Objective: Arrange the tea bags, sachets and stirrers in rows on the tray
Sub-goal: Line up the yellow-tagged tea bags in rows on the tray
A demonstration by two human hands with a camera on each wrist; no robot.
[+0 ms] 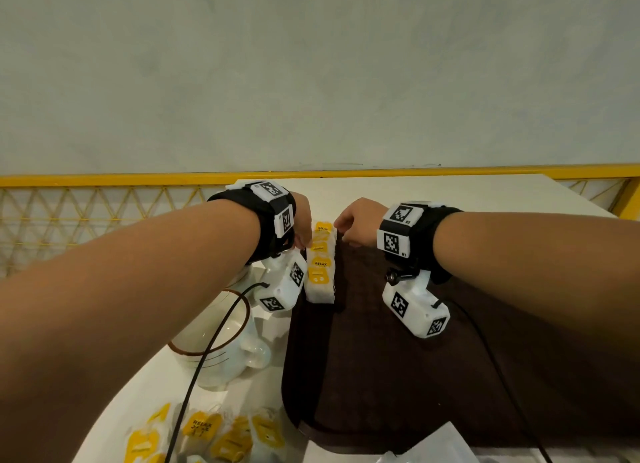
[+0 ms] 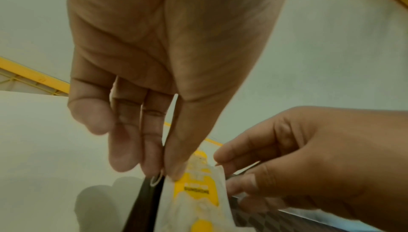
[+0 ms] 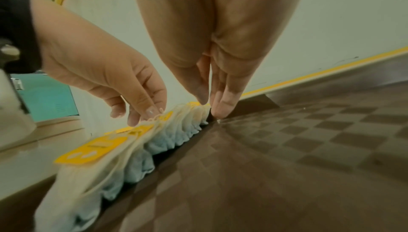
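Pinching tea bag row (image 1: 320, 268) at far-left corner of tray (image 1: 398, 376): clamped by left hand (image 1: 303, 220) from outside, by right hand (image 1: 358, 221) from inside. Sat packed along tray's left wall.

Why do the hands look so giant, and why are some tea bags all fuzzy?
Left wrist view: the left hand sits right by a very wide lens, so it looks huge. Right wrist view: the nearest tea bags smear out of focus, and the tray checks curve. Head view: the loose tea bags at the bottom edge blur.
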